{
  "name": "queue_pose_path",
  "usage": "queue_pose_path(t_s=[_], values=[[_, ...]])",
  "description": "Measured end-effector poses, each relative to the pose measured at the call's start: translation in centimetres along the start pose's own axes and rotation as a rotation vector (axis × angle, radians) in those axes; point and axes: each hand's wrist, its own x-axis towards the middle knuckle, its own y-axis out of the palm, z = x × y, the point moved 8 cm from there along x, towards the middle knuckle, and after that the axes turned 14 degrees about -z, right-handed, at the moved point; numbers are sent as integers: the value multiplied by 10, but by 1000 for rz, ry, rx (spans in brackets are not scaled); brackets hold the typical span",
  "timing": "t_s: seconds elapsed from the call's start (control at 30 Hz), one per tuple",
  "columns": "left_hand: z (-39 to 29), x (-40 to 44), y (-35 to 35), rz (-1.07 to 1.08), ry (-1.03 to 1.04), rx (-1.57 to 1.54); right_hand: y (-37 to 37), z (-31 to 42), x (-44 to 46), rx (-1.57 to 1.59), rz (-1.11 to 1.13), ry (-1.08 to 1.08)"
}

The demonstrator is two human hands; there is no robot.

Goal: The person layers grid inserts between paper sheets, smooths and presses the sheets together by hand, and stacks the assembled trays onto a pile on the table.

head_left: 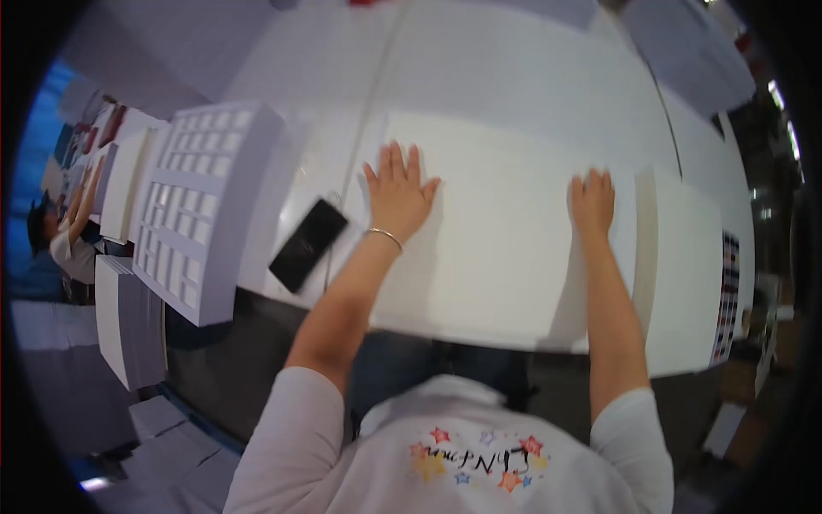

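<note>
My left hand (398,195) lies flat with its fingers spread on the left part of a large white sheet or board (497,257). A thin bracelet circles that wrist. Near the right edge of the same white surface rests my right hand (593,201), its fingers curled and close together; whether anything is under them is hidden. A black phone (308,246) lies on the table just left of my left forearm.
A stack of pale trays with square openings (193,206) stands at the left. Right of the board are another white panel (685,265) and a strip of small dark patches (728,295). A co-worker (64,236) is at the far left.
</note>
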Motion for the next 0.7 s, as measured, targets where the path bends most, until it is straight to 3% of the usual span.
queue_pose_path(t_s=[0.13,0.2,0.27,0.3,0.43,0.53,0.63,0.7], values=[[-14,-91,-64,111,88,-86,-14,8,3,11,7,68],[-12,-127,-78,132,131,37,-7,2,3,12,51,140],[-11,-137,-79,137,127,-2,-4,4,2,-59,37,51],[-10,-136,-80,116,110,-35,2,2,1,-92,133,61],[-11,-133,-83,76,62,-67,10,1,-6,-164,142,62],[-10,-133,-81,73,57,-57,-12,79,-54,-146,334,-165],[-9,-135,-78,78,68,-36,-71,170,-144,245,503,-410],[-9,-135,-77,76,76,-33,-95,171,-169,339,437,-428]])
